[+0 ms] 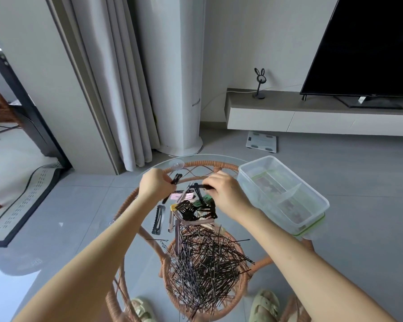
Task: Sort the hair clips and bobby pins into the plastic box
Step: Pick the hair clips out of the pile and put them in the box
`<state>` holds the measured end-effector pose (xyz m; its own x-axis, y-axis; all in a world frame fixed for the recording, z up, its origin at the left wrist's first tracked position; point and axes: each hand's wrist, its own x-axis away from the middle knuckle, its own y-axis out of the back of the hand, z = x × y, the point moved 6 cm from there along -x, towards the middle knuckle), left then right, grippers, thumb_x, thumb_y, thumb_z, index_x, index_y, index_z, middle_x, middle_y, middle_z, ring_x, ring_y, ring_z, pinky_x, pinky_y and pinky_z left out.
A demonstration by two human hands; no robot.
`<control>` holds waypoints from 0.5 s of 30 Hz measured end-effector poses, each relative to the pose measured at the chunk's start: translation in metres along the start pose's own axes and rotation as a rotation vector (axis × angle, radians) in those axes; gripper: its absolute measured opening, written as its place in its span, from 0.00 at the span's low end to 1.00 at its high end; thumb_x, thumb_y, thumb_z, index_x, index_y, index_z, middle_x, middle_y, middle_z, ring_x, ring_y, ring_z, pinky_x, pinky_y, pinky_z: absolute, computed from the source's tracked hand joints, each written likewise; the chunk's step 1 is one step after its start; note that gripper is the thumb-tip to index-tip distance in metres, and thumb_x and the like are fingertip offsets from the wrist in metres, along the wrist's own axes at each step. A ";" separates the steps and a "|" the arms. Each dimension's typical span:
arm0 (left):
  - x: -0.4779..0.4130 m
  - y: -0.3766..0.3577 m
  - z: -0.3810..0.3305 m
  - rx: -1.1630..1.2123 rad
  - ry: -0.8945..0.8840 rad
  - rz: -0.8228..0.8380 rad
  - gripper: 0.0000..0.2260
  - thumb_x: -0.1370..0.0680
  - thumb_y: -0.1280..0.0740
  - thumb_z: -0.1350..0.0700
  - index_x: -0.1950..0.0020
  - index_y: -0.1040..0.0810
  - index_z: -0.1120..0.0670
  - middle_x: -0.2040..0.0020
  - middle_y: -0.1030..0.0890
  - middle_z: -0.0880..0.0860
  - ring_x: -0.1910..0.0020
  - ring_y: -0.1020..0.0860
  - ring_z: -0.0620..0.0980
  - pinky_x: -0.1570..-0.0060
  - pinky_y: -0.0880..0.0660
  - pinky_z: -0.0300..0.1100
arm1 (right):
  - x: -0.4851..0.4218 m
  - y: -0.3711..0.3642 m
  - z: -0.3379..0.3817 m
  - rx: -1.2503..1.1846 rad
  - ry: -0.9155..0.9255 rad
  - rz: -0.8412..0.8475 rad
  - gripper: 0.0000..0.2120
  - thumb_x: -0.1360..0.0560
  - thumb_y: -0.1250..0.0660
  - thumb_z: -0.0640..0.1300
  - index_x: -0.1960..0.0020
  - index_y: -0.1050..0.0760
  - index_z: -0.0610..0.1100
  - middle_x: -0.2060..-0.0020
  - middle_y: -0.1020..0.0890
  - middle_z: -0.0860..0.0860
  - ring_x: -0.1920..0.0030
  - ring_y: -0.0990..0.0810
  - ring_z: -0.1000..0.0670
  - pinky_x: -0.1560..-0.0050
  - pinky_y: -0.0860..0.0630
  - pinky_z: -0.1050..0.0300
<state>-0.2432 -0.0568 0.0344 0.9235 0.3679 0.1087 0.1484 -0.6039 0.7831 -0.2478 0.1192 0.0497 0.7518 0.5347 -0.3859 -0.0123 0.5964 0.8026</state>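
Hands above glass table: left hand pinches black snap clip, right hand pinches second black clip. Hair clips centre, bobby pins 6 o'clock, plastic box 2 o'clock. Pins likely light, springy, slippery; pinch mid-length

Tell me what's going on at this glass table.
A person is sorting hair accessories on a round glass-topped rattan table. The left hand pinches a black snap hair clip, and the right hand grips another black clip above a mixed pile of coloured clips. A heap of black bobby pins lies nearer the person. The clear plastic divided box sits open at the table's right edge.
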 end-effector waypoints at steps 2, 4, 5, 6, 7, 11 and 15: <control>0.003 0.013 -0.013 0.030 -0.034 -0.048 0.08 0.31 0.27 0.60 0.53 0.15 0.60 0.58 0.15 0.59 0.64 0.23 0.54 0.56 0.21 0.47 | -0.001 0.026 -0.003 -0.040 -0.067 -0.115 0.08 0.29 0.31 0.34 0.51 0.20 0.37 0.56 0.17 0.44 0.54 0.24 0.48 0.51 0.30 0.59; 0.009 0.024 -0.033 0.070 -0.091 -0.080 0.07 0.30 0.27 0.59 0.54 0.16 0.61 0.59 0.15 0.60 0.64 0.23 0.54 0.59 0.23 0.45 | 0.002 0.058 -0.013 -0.078 -0.145 -0.254 0.06 0.30 0.31 0.35 0.53 0.19 0.38 0.59 0.17 0.45 0.58 0.24 0.49 0.56 0.31 0.59; 0.012 0.027 -0.045 0.086 -0.129 -0.087 0.07 0.30 0.27 0.59 0.54 0.16 0.60 0.59 0.15 0.59 0.64 0.23 0.53 0.61 0.25 0.43 | 0.004 0.075 -0.021 -0.088 -0.200 -0.324 0.04 0.31 0.31 0.35 0.56 0.19 0.38 0.61 0.17 0.45 0.60 0.24 0.48 0.58 0.30 0.57; 0.016 0.028 -0.059 0.095 -0.169 -0.086 0.07 0.30 0.27 0.58 0.54 0.16 0.60 0.59 0.15 0.58 0.63 0.23 0.53 0.61 0.26 0.42 | 0.007 0.091 -0.035 -0.090 -0.269 -0.386 0.03 0.31 0.31 0.35 0.58 0.20 0.38 0.64 0.17 0.45 0.62 0.23 0.47 0.60 0.29 0.56; 0.019 0.026 -0.075 0.103 -0.209 -0.073 0.07 0.29 0.27 0.58 0.53 0.16 0.60 0.58 0.15 0.58 0.62 0.22 0.52 0.60 0.26 0.41 | 0.011 0.105 -0.053 -0.091 -0.366 -0.431 0.02 0.31 0.31 0.36 0.60 0.20 0.38 0.66 0.18 0.45 0.64 0.23 0.46 0.61 0.29 0.55; 0.024 -0.011 -0.144 0.160 -0.332 0.031 0.07 0.30 0.28 0.59 0.54 0.15 0.58 0.60 0.16 0.57 0.64 0.22 0.51 0.61 0.24 0.41 | 0.026 0.119 -0.119 -0.093 -0.751 -0.394 0.10 0.31 0.34 0.38 0.71 0.26 0.41 0.71 0.20 0.42 0.65 0.24 0.42 0.67 0.32 0.56; 0.015 -0.071 -0.197 0.088 -0.361 0.084 0.06 0.30 0.30 0.60 0.58 0.16 0.62 0.66 0.19 0.57 0.68 0.25 0.51 0.69 0.28 0.42 | 0.037 0.093 -0.144 0.038 -0.852 -0.113 0.16 0.33 0.36 0.37 0.76 0.36 0.43 0.77 0.31 0.48 0.67 0.29 0.43 0.73 0.40 0.60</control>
<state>-0.3099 0.1312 0.1009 0.9966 0.0510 -0.0647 0.0821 -0.6855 0.7234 -0.3161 0.2808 0.0444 0.9859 -0.1673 -0.0035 0.1031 0.5907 0.8003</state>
